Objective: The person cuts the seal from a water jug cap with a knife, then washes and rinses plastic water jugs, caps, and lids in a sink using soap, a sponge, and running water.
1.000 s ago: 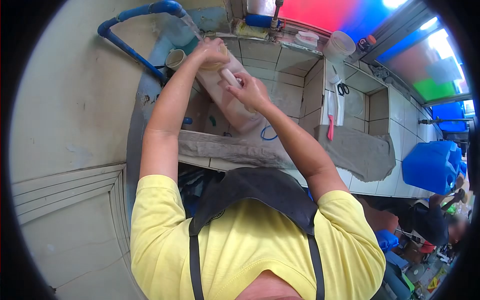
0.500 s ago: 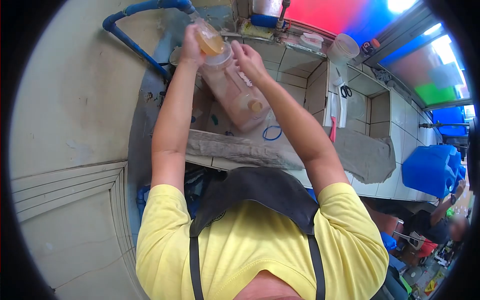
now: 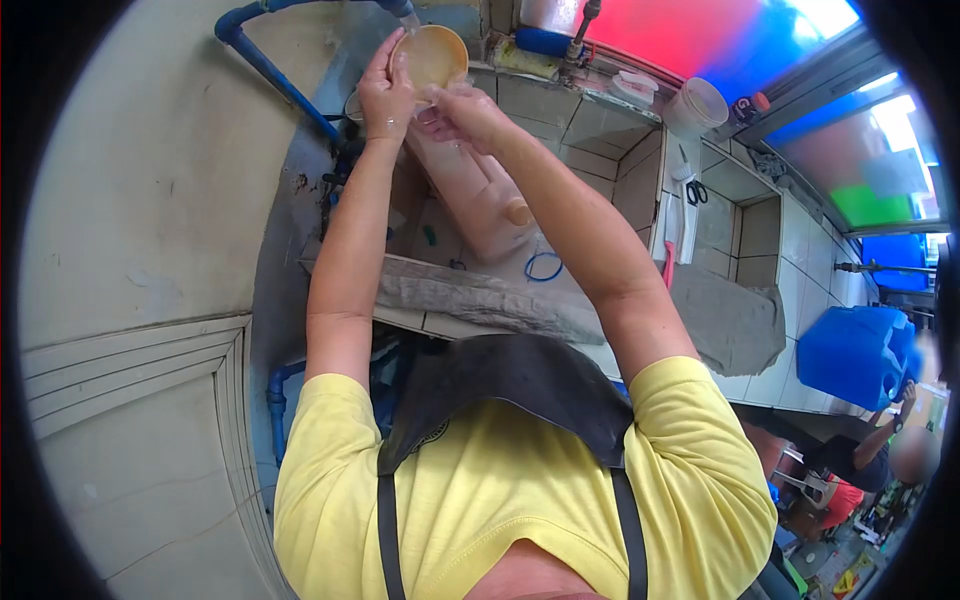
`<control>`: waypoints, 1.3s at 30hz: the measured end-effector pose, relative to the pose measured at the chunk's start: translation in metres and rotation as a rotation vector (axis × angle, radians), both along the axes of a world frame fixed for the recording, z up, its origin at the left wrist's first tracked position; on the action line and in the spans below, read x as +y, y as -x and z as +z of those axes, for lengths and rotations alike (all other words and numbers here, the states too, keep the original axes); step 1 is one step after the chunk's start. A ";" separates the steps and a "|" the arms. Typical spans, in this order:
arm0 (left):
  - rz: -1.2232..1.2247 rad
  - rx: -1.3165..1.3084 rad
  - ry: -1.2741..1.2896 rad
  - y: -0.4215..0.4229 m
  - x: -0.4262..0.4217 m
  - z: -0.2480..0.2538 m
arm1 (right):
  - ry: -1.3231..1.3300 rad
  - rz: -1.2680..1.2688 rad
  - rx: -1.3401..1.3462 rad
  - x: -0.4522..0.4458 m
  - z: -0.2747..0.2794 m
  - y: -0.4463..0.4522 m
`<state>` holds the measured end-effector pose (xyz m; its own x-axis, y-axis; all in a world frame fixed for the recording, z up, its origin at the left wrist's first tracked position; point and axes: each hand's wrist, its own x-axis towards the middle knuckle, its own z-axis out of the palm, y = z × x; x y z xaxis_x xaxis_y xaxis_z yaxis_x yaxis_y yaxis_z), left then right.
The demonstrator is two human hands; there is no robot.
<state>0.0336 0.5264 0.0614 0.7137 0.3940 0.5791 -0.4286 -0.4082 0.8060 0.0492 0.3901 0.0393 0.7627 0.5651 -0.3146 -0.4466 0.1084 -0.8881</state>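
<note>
My left hand (image 3: pixel 388 98) grips the left side of a round yellowish bowl (image 3: pixel 437 57), which is tipped so its inside faces me. The fingers of my right hand (image 3: pixel 462 112) are closed at the bowl's lower rim; whether they grip it is hard to make out. Right above the bowl's left edge is the end of a blue pipe (image 3: pixel 396 6), with water at its mouth. Below my hands a large translucent pinkish container (image 3: pixel 470 196) with a tan cap (image 3: pixel 519 211) lies slanted in the tiled basin (image 3: pixel 400 235). Its upper end is hidden by my right hand.
A blue loop (image 3: pixel 543 266) lies in the basin, and a grey cloth (image 3: pixel 480 303) on its front edge. Black scissors (image 3: pixel 696 192), a pink-handled tool (image 3: pixel 669 265), a white tub (image 3: pixel 697 107) and a blue jerrycan (image 3: pixel 855 357) are to the right. Another person (image 3: pixel 868 455) is at far right.
The bowl has come up from the container's top to beside the pipe and turned its inside toward me. My right hand has left the container's handle area and moved up to the bowl's rim.
</note>
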 end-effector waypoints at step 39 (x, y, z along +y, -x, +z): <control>-0.394 0.854 -1.052 -0.061 0.006 -0.026 | 1.084 -0.346 -0.703 -0.334 -0.025 0.107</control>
<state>0.0945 0.5324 0.0349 0.9499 -0.2503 -0.1874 -0.1954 -0.9431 0.2691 -0.0582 0.0558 0.0147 0.9989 0.0272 0.0377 0.0448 -0.7790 -0.6254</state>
